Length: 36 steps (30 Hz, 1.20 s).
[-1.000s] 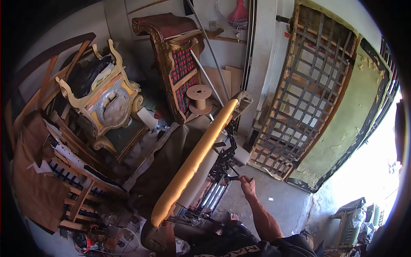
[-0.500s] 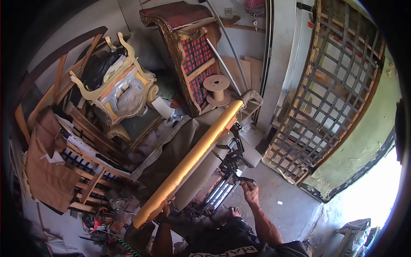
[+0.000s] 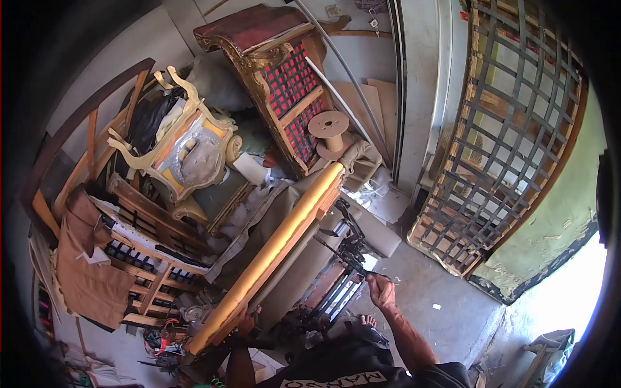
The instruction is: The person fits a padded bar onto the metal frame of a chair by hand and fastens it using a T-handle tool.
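Observation:
A long padded rail (image 3: 265, 258), covered in yellow foam with bare wood along its underside, runs diagonally through the middle of the head view. It belongs to a piece of furniture with brown-grey upholstery (image 3: 291, 288). My left hand (image 3: 246, 321) is at the rail's near end, its fingers closed around the wooden edge. Beside the rail sits a black metal recliner mechanism (image 3: 349, 249) with bright metal bars (image 3: 343, 297). My right hand (image 3: 381, 291) is closed on a dark lever end of this mechanism. The fingertips of both hands are partly hidden.
A cardboard spool (image 3: 328, 126) stands behind the rail. Carved chair frames (image 3: 200, 152) and a red-webbed sofa frame (image 3: 294, 84) are piled at the back left. Right of the floor (image 3: 420, 284) leans a frame with grey webbing (image 3: 504, 129). Tools (image 3: 165, 339) lie at lower left.
The yellow rail has tilted, showing more of its wooden underside. The view has shifted a little. Both hands keep their holds.

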### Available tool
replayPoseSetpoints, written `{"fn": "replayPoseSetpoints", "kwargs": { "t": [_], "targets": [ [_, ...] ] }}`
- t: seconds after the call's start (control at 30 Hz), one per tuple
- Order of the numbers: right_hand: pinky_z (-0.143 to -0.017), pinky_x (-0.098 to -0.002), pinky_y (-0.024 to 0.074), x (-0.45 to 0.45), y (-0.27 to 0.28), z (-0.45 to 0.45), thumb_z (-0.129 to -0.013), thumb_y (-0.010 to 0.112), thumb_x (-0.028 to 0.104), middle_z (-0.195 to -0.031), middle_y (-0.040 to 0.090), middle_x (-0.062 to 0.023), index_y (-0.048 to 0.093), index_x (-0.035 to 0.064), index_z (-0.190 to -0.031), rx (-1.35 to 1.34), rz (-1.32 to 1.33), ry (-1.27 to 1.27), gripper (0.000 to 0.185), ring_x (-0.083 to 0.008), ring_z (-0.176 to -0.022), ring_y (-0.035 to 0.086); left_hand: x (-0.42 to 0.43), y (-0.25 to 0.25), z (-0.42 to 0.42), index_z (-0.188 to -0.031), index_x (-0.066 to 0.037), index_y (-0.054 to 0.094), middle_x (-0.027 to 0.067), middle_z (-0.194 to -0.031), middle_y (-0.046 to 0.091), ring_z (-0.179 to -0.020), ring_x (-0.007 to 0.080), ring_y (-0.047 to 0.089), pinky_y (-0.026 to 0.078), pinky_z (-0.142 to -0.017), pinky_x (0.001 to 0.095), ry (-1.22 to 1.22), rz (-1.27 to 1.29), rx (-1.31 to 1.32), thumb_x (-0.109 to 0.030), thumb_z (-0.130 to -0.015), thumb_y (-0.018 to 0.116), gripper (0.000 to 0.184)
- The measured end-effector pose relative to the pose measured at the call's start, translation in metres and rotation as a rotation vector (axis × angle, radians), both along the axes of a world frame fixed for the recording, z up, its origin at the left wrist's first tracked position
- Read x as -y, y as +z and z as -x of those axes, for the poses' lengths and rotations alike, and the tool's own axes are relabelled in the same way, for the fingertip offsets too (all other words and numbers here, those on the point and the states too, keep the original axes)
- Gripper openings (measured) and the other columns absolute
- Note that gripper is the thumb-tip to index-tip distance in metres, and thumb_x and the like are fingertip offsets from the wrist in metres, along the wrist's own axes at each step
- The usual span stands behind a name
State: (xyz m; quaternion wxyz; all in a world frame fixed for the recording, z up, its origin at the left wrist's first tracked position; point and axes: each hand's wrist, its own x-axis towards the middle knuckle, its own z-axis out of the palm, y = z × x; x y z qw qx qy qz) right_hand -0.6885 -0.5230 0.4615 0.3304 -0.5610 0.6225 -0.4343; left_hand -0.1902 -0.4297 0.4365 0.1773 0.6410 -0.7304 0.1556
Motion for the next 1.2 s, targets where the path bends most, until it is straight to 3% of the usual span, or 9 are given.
{"fn": "replayPoseSetpoints", "kwargs": {
  "t": [0.17,0.23,0.37,0.63,0.67,0.87,1.1,1.17,1.2],
  "targets": [
    [-0.067,-0.0401,0.0478,0.021,-0.052,-0.009,-0.101,0.049,0.036,-0.07,0.066,-0.017,0.07,-0.0003,-0.086,0.152,-0.121,-0.261,0.045,-0.0262,-0.067,0.063,0.003,-0.008,-0.013,-0.101,-0.002,0.068,0.0132,-0.099,0.07,-0.098,0.032,0.066,0.051,-0.095,0.0372,-0.096,-0.101,0.18,-0.04,-0.085,0.076,0.042],
    [-0.061,-0.0378,0.0442,0.02,-0.078,-0.02,-0.101,0.05,0.037,-0.062,0.061,-0.0093,0.069,-0.0005,-0.082,0.347,-0.154,-0.312,0.046,-0.019,-0.061,0.055,-0.003,0.034,0.023,-0.103,-0.004,0.068,0.0131,-0.1,0.069,-0.099,0.0314,0.065,0.049,-0.096,0.0387,0.249,-0.366,-0.741,-0.037,-0.087,0.075,0.037],
    [-0.055,-0.034,0.0399,0.021,-0.078,-0.03,-0.101,0.049,0.037,-0.061,0.06,-0.0046,0.068,0.0008,-0.073,0.488,-0.144,-0.416,0.05,-0.0143,-0.056,0.05,-0.011,0.031,0.008,-0.106,-0.004,0.066,0.0132,-0.1,0.069,-0.102,0.0283,0.064,0.047,-0.097,0.0383,-0.047,-0.111,-0.077,-0.034,-0.087,0.075,0.037],
    [-0.047,-0.0336,0.0405,0.03,-0.076,-0.033,-0.095,0.046,0.031,-0.054,0.061,-0.0092,0.065,0.0,-0.06,0.467,-0.138,-0.681,0.05,-0.0167,-0.044,0.049,-0.023,-0.004,-0.015,-0.12,0.0,0.06,0.0196,-0.113,0.067,-0.109,0.0337,0.062,0.044,-0.101,0.0434,0.102,-0.499,-0.853,-0.035,-0.089,0.072,0.048],
    [-0.044,-0.0337,0.0398,0.033,-0.086,-0.031,-0.094,0.046,0.032,-0.056,0.061,-0.0103,0.064,0.0002,-0.061,0.495,-0.203,-0.694,0.049,-0.0176,-0.043,0.048,-0.005,0.075,0.044,-0.123,0.002,0.059,0.0211,-0.113,0.067,-0.11,0.0364,0.062,0.044,-0.101,0.0438,0.006,-0.376,-0.554,-0.035,-0.09,0.07,0.051],
    [-0.035,-0.033,0.0339,0.052,-0.073,-0.011,-0.092,0.043,0.032,-0.057,0.053,-0.0115,0.06,-0.0004,-0.072,0.696,-0.576,-0.656,0.042,-0.019,-0.04,0.044,-0.013,0.053,0.022,-0.127,0.0,0.057,0.0209,-0.123,0.062,-0.116,0.0329,0.058,0.043,-0.104,0.0423,-0.102,-0.409,-0.357,-0.037,-0.092,0.066,0.052],
    [-0.038,-0.0363,0.0347,0.066,-0.045,0.008,-0.092,0.042,0.032,-0.054,0.049,-0.009,0.06,-0.0016,-0.07,0.753,-0.712,-0.534,0.043,-0.0213,-0.041,0.045,-0.004,0.017,0.007,-0.132,-0.002,0.054,0.0167,-0.132,0.058,-0.12,0.0259,0.056,0.042,-0.108,0.039,-0.153,0.089,0.481,-0.042,-0.096,0.061,0.054],
    [-0.037,-0.0365,0.033,0.072,-0.047,0.012,-0.091,0.043,0.028,-0.053,0.047,-0.0087,0.061,-0.0022,-0.073,0.74,-0.664,-0.503,0.04,-0.0211,-0.039,0.042,0.003,-0.039,-0.011,-0.133,-0.005,0.054,0.0132,-0.132,0.059,-0.122,0.0232,0.054,0.039,-0.111,0.0375,-0.06,-0.131,-0.486,-0.041,-0.099,0.055,0.049],
    [-0.036,-0.0367,0.0325,0.078,-0.054,0.018,-0.092,0.042,0.029,-0.053,0.047,-0.0088,0.062,-0.0022,-0.075,0.755,-0.625,-0.452,0.041,-0.021,-0.039,0.042,0.008,-0.053,-0.014,-0.133,-0.005,0.054,0.0132,-0.132,0.059,-0.122,0.0232,0.054,0.039,-0.111,0.0375,-0.075,-0.127,-0.489,-0.041,-0.099,0.055,0.049]
  ]
}}
